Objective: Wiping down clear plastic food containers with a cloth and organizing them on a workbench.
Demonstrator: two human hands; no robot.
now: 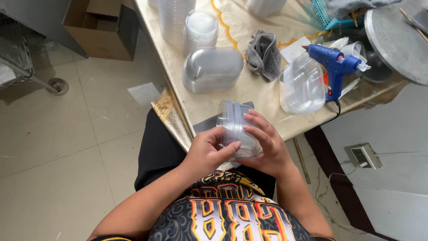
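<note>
We are looking down at our two hands, which are holding a short stack of clear plastic lids (234, 127) just above our lap, at the near edge of the table (209, 100). Our left hand (206, 151) is gripping the stack's near side, and our right hand (266, 145) is cupping its right side (fingers curled against it). A blue glue gun (334, 67) is lying farther right.

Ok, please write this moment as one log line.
left hand: holds clear container stack | right hand: holds same stack | nearby: blue glue gun
</note>
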